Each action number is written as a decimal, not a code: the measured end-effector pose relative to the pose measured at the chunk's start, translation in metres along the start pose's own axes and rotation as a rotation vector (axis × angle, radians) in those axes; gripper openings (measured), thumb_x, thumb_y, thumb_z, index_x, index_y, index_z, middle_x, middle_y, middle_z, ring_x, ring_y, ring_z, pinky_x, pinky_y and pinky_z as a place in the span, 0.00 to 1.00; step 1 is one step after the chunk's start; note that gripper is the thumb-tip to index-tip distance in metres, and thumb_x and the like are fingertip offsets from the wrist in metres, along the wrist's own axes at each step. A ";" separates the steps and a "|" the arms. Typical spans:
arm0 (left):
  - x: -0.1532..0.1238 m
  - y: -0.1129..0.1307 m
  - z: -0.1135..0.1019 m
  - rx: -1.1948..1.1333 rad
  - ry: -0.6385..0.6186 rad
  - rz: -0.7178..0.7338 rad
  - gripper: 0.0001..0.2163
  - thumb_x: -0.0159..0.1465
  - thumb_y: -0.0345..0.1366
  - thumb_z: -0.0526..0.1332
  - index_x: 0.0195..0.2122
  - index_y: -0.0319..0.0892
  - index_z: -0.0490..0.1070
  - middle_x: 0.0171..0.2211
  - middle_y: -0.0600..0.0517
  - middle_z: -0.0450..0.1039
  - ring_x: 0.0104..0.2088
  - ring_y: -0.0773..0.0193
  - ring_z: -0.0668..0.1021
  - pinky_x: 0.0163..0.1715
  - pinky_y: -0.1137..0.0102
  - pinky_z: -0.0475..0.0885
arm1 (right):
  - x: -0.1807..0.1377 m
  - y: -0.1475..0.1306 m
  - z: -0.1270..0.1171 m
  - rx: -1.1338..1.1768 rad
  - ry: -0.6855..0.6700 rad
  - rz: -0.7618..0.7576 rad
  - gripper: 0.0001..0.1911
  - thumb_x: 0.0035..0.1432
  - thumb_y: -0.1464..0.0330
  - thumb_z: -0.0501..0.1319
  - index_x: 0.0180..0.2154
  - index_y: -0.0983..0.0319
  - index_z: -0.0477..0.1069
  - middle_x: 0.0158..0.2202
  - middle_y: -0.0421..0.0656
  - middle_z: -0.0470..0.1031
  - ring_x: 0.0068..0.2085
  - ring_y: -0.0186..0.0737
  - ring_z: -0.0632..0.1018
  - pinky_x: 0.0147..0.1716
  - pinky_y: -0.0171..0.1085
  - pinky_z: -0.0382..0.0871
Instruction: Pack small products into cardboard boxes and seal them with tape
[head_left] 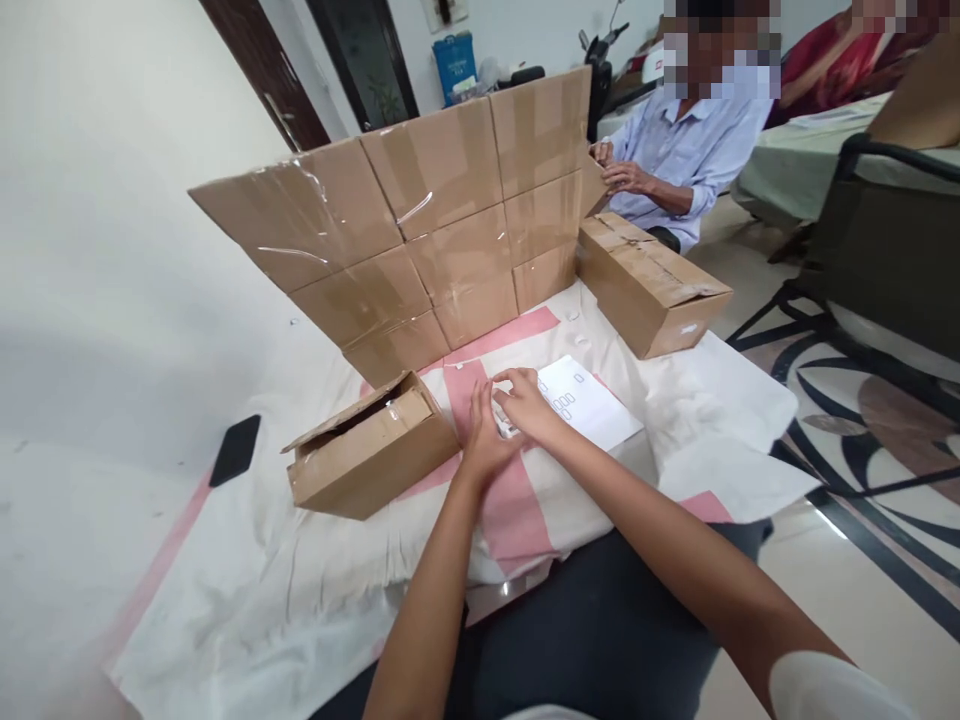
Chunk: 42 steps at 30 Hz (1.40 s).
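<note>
Over the cloth-covered table, my left hand point(484, 437) and my right hand point(523, 402) come together around a small white object point(505, 422). My fingers cover much of it, so its kind cannot be made out. The left fingers point upward along its left side, while the right fingers curl over it from the other side. Just right of my hands lies a white sheet of paper point(600, 410) printed with several small outlined boxes. A cardboard box point(375, 455) with a partly raised flap sits to the left of my left hand.
A tall taped cardboard panel point(457, 240) stands across the back. Another cardboard box point(649, 285) is at right. A dark phone point(236, 450) lies far left on the pink-and-white cloth point(517, 510). Behind the panel's right end sits a person point(682, 150) with both hands raised.
</note>
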<state>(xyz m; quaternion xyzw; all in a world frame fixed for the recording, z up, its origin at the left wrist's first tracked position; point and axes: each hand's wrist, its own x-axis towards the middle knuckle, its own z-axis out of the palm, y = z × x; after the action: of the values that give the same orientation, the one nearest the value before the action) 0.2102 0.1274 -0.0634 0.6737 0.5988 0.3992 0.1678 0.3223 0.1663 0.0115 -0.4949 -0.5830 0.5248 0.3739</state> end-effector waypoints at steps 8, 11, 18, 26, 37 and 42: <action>-0.002 -0.008 0.004 0.008 0.070 0.079 0.51 0.54 0.45 0.72 0.71 0.46 0.41 0.71 0.36 0.45 0.72 0.42 0.51 0.69 0.46 0.53 | -0.018 -0.014 -0.010 -0.077 0.047 -0.233 0.14 0.57 0.66 0.58 0.46 0.58 0.70 0.53 0.46 0.58 0.44 0.40 0.72 0.40 0.44 0.78; -0.002 -0.008 0.004 0.003 0.069 0.070 0.51 0.54 0.46 0.72 0.72 0.47 0.40 0.71 0.37 0.44 0.72 0.42 0.52 0.68 0.46 0.54 | -0.033 -0.012 -0.017 -0.097 0.079 -0.208 0.16 0.56 0.61 0.59 0.45 0.59 0.70 0.53 0.47 0.58 0.44 0.42 0.73 0.34 0.42 0.79; -0.004 -0.006 0.001 0.009 0.072 0.065 0.50 0.55 0.46 0.71 0.72 0.45 0.42 0.71 0.36 0.45 0.71 0.42 0.54 0.67 0.48 0.57 | -0.055 0.029 -0.028 -0.230 0.157 -0.134 0.21 0.52 0.56 0.62 0.44 0.61 0.68 0.50 0.51 0.67 0.39 0.44 0.77 0.26 0.41 0.76; -0.003 -0.003 0.000 0.010 0.073 0.034 0.47 0.56 0.46 0.70 0.71 0.46 0.46 0.71 0.38 0.46 0.70 0.41 0.57 0.66 0.47 0.58 | -0.042 0.046 -0.031 -0.270 0.056 0.021 0.14 0.51 0.60 0.61 0.36 0.57 0.60 0.22 0.37 0.74 0.26 0.42 0.76 0.21 0.34 0.64; -0.003 -0.006 0.001 0.020 0.080 0.037 0.47 0.53 0.40 0.71 0.71 0.45 0.47 0.71 0.38 0.46 0.70 0.41 0.57 0.66 0.48 0.59 | -0.046 0.040 -0.022 0.042 -0.013 -0.061 0.16 0.49 0.61 0.63 0.34 0.57 0.57 0.22 0.36 0.77 0.15 0.34 0.71 0.20 0.34 0.64; -0.003 -0.007 0.002 0.031 0.087 0.057 0.48 0.52 0.41 0.71 0.71 0.44 0.47 0.70 0.37 0.47 0.70 0.41 0.57 0.67 0.49 0.57 | -0.042 0.045 -0.023 0.031 -0.030 -0.035 0.15 0.48 0.62 0.63 0.33 0.57 0.58 0.20 0.33 0.75 0.12 0.31 0.66 0.15 0.32 0.58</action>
<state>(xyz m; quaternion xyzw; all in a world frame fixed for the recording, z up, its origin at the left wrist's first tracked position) 0.2071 0.1267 -0.0699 0.6748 0.5924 0.4235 0.1197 0.3627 0.1292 -0.0253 -0.4708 -0.5888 0.5345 0.3820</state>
